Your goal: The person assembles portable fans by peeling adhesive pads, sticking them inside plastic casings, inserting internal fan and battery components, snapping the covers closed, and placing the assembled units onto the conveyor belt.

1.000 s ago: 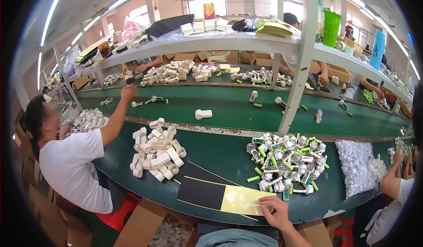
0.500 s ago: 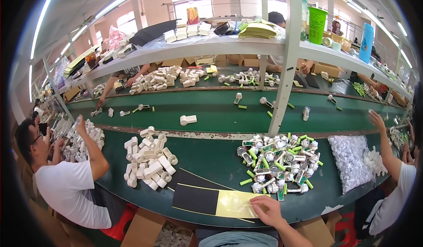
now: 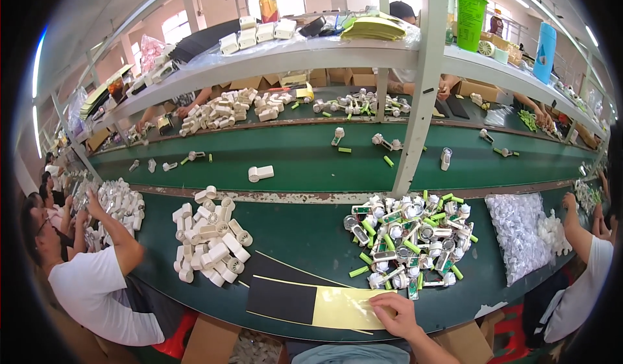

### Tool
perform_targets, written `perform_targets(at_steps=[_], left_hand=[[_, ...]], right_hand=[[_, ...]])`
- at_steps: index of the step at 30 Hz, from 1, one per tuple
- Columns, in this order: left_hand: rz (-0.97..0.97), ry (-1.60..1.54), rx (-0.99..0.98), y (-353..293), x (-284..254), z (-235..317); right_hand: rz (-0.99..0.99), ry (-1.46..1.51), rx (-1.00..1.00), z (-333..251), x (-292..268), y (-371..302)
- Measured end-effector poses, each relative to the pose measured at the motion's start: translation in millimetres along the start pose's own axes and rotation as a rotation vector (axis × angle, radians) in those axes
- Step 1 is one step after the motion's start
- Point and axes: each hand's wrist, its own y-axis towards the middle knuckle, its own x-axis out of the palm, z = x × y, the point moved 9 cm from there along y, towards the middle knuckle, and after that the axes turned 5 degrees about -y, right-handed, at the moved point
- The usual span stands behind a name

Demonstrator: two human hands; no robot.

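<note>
My right hand (image 3: 394,313) rests over the right part of a yellow sheet (image 3: 344,309), its fingers bent and thumb drawn toward the index finger. Whether something small sits between the fingertips cannot be made out. The sheet's left part is covered by a black panel (image 3: 281,301). Under it lies another dark sheet (image 3: 276,268) with a thin yellow edge. Left of the sheets is a pile of white plastic housings (image 3: 211,240). Beyond my hand lies a heap of open white assemblies (image 3: 415,240) with green boards and light-green cylinders. My left hand is out of view.
A bag of small white parts (image 3: 519,234) lies to the right. Behind the bench runs a green belt (image 3: 311,163) with scattered parts. A metal post (image 3: 418,104) carries a loaded shelf (image 3: 324,55). Co-workers (image 3: 97,279) sit at both sides; open cartons (image 3: 211,338) stand below.
The view has shifted slightly. My right hand stays at the yellow sheet with its fingers bent. At the right, a co-worker's raised hand has come down; the left co-worker's raised hand is lower.
</note>
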Motion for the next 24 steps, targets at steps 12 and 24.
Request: perform_targets(at_steps=[12, 24], left_hand=[[-0.170, -0.036, -0.085, -25, 10, -3], [-0.362, -0.030, -0.161, -73, 19, 11]], right_hand=[[-0.031, -0.008, 0.033, 6, 5, 1], [-0.047, 0.000, 0.038, 7, 3, 1]])
